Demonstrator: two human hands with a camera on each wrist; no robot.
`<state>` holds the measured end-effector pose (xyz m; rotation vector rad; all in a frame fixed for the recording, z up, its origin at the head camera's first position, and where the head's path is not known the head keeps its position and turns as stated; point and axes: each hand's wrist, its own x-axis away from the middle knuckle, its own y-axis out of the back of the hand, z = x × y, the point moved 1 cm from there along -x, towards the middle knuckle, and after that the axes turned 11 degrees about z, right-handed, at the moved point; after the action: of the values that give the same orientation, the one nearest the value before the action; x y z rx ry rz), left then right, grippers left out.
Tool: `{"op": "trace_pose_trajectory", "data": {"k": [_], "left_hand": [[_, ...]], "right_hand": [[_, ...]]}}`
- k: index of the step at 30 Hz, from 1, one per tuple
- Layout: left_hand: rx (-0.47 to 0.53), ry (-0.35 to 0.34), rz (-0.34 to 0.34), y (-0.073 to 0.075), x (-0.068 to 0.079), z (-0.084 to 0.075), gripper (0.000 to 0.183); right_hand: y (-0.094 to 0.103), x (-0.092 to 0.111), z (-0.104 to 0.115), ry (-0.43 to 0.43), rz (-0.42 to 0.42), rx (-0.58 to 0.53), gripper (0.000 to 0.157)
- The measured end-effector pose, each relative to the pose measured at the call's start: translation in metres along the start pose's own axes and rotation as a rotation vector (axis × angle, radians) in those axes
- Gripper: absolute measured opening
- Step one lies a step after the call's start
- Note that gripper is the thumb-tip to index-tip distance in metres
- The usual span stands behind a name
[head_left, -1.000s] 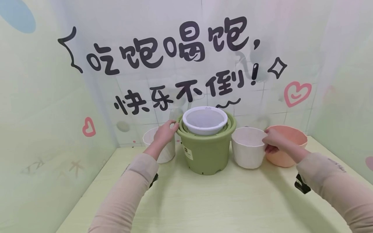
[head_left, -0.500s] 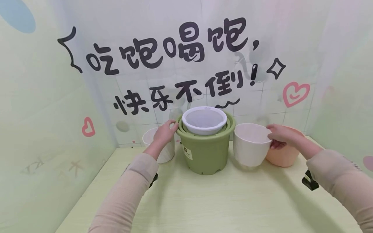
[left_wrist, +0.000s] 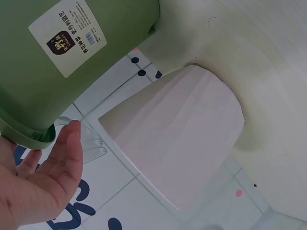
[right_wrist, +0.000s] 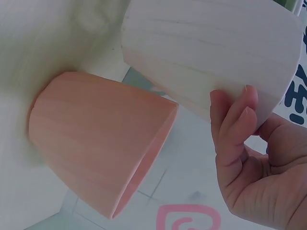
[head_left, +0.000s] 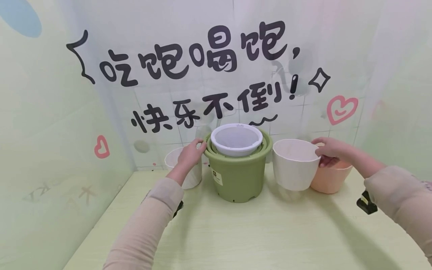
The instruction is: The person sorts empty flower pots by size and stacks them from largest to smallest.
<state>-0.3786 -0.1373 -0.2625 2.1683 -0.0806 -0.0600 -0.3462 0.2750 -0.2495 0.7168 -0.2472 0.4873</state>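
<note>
My right hand (head_left: 333, 150) pinches the rim of a white faceted flowerpot (head_left: 293, 174), thumb at the rim and fingers against its outer wall in the right wrist view. This pot hangs a little above the table. A large green flowerpot (head_left: 241, 183) stands mid-row with a paper label (left_wrist: 67, 38) on its side. Inside it sit another green pot and a pale lavender-white pot (head_left: 237, 151). At the green pot's left rim, my left hand (head_left: 190, 155) pinches the edge; its other fingers (left_wrist: 72, 148) curl loosely outside the pot.
Another white faceted pot (head_left: 194, 178) stands left of the green one, partly behind my left hand. An orange pot (head_left: 330, 180) stands behind and below my right hand. A printed back wall (head_left: 158, 150) rises close behind the row on the pale wooden table (head_left: 216, 232).
My right hand has raised the white pot off the table and moved it slightly right, so it overlaps the orange pot more. The left hand has stayed on the green rim.
</note>
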Motion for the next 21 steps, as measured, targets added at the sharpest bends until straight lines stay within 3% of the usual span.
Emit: {"op": "trace_pose_trajectory", "data": {"k": [10, 21], "left_hand": [[0.012, 0.009, -0.002, -0.001, 0.000, 0.000, 0.046], [0.014, 0.028, 0.012, -0.001, -0.001, 0.001, 0.046]], "right_hand": [[0.012, 0.011, 0.009, -0.024, 0.038, -0.012, 0.056], [0.035, 0.028, 0.044, -0.020, -0.002, 0.059, 0.057]]}}
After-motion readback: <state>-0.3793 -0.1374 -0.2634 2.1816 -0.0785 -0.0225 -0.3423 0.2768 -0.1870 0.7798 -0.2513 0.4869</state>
